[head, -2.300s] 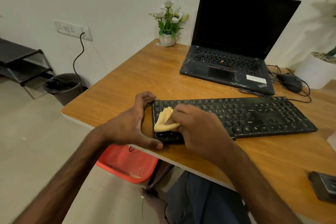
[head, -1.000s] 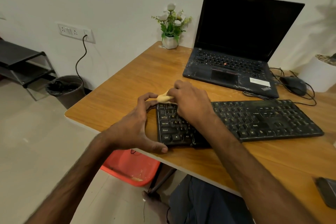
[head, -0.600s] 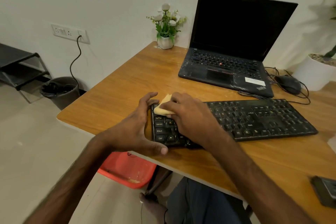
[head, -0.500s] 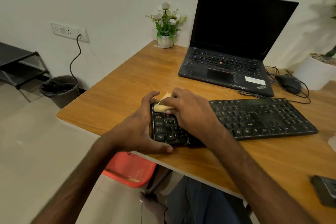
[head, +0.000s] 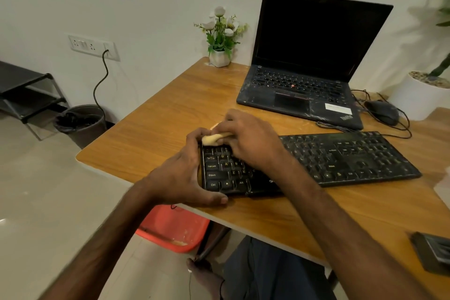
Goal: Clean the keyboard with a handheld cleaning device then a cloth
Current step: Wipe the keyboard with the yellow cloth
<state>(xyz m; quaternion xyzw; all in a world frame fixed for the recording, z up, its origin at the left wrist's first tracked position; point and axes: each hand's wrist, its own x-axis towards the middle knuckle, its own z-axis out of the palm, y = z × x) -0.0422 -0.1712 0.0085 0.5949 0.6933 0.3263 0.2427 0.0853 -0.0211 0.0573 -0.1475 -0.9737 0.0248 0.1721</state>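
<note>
at the left end of the keyboard (head: 341, 161), which lay across the near part of the desk (head: 158, 117) in front of a laptop (head: 304, 75), the right hand (head: 250, 139) was curled down over a small yellow cloth (head: 213, 139), pinching it against the top row of keys at the far-left corner. the left hand (head: 182, 178) gripped that same end of the keyboard, fingers hooked over the far corner just beside the cloth and thumb along the near edge. by my reading, this was the cloth stage of the task, and only that corner was being worked; the rest of the board to the right, where pale specks seemed to sit on the keys, looked yet to be wiped. to do it well, the bracing hand would best hold firm so the board did not slide on the desk, while the cloth went row by row from left to right, lightly enough that no key was pried up. a folded edge would reach the gaps between keys better than a wad. the left fingers stood close to the cloth and might block the corner keys, so moving them down the side would help. a dark object (head: 433, 253) at the desk's right edge may have been the cleaning device; i could not tell.
</note>
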